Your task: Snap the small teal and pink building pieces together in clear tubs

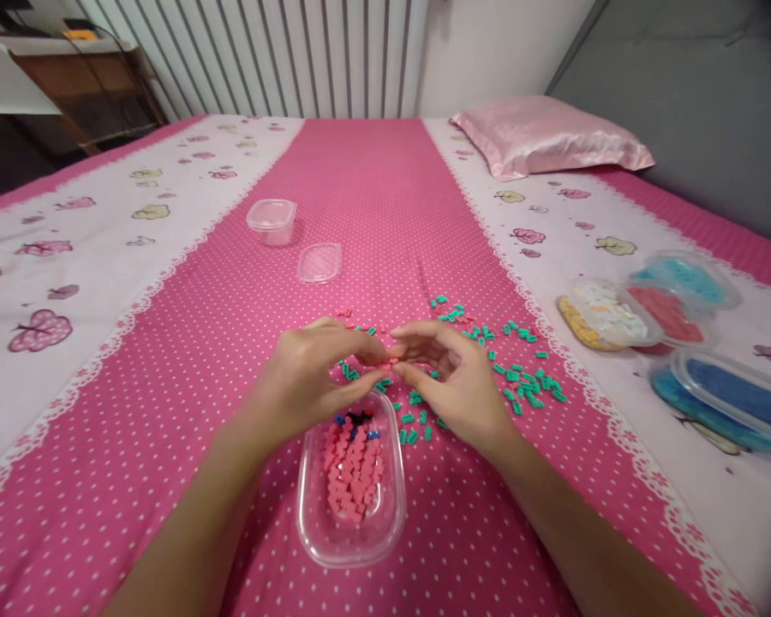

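Note:
My left hand (318, 373) and my right hand (459, 381) meet above the bed, thumbs and fingertips pinched on small pink building blocks (391, 363). Fingers partly hide these blocks, so how they join is unclear. Just below my hands, a clear plastic container (352, 557) holds linked rows of pink blocks (355, 471), with a few blue and black pieces at its far end. Loose green blocks (530, 387) lie scattered around and to the right of my right hand, with some pink ones mixed in.
On the right stand lidded tubs of yellow and white pieces (607, 317), red pieces (665, 315), light blue pieces (684, 278) and dark blue pieces (742, 396). A small clear tub (273, 223) and a lid (319, 263) lie farther off. A pink pillow (546, 137) rests at the back.

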Action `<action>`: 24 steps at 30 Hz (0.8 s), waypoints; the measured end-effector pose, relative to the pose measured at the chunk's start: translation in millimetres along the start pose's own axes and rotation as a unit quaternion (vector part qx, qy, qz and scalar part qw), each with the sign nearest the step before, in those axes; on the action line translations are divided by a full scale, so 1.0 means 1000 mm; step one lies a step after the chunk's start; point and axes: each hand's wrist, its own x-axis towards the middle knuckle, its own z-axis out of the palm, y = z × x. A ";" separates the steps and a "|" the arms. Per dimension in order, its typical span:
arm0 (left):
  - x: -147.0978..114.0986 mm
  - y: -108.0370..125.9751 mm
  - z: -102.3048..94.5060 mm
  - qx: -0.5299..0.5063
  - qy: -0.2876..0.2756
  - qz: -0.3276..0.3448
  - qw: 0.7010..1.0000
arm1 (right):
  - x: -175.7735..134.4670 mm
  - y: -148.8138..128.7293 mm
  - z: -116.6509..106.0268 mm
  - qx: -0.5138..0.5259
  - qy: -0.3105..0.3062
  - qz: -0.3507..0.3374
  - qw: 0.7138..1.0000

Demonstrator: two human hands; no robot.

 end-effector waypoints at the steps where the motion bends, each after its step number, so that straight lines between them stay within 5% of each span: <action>1: 0.000 0.000 0.000 -0.001 0.003 0.003 1.000 | 0.000 0.001 0.000 0.003 -0.001 0.002 1.000; 13: -0.001 -0.004 0.008 0.013 0.047 0.048 0.998 | 0.001 0.000 0.005 0.065 0.027 0.029 0.997; 19: -0.001 -0.008 0.003 0.032 -0.004 0.025 0.999 | 0.001 0.001 0.007 -0.002 0.008 0.012 1.000; 24: -0.002 -0.016 -0.005 0.074 -0.066 0.014 0.995 | 0.013 0.003 -0.037 -0.138 0.083 -0.018 0.987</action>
